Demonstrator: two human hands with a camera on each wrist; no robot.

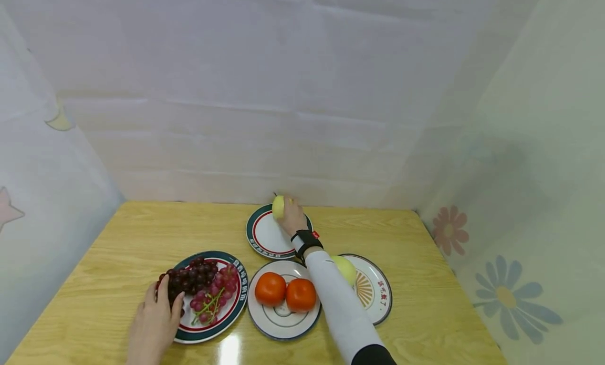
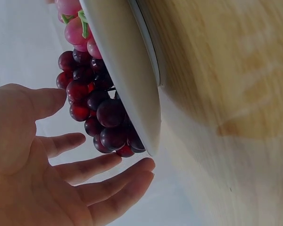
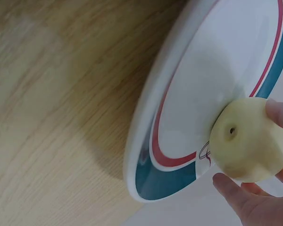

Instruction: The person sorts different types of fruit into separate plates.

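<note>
My right hand pinches a yellow-green pear with a dark stem, thumb on one side and fingers on the other. The pear is over the green-rimmed far plate, close to its surface in the right wrist view. At the left, my left hand reaches beside a bunch of dark grapes. Its fingers are spread and loosely extended, with the thumb tip right at the grapes. Those grapes lie on a second green-rimmed plate together with a pink-red bunch.
Two orange-red persimmon-like fruits sit on a grey-white plate at the middle. To its right, a white plate with a fan pattern carries another yellow-green fruit, partly behind my right forearm. Cloth walls enclose the wooden table.
</note>
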